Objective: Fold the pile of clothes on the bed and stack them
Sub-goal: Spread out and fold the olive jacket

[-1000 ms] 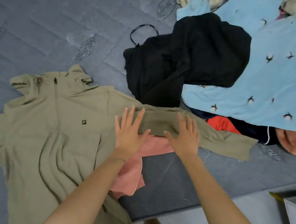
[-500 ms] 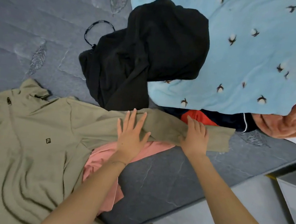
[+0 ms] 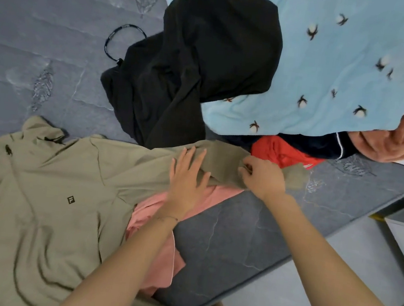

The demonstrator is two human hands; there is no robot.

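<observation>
Your right hand [image 3: 262, 177] has gone from flat to pinching the olive-green zip-neck sweatshirt [image 3: 43, 196] sleeve; left hand [image 3: 189, 174], fingers spread, pins it for folding.

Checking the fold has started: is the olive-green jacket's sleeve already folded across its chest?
No, the olive-green jacket's sleeve lies stretched out sideways, with the left hand flat on it and the right hand pinching it.

- Olive jacket [image 3: 43, 198] lay spread flat on the grey bed [image 3: 32, 27], sleeve stretched out.
- Left hand [image 3: 187, 176] pressed flat on that sleeve.
- Right hand [image 3: 263, 177] pinched the sleeve.
- Pink top [image 3: 160, 224] peeked out underneath.
</observation>
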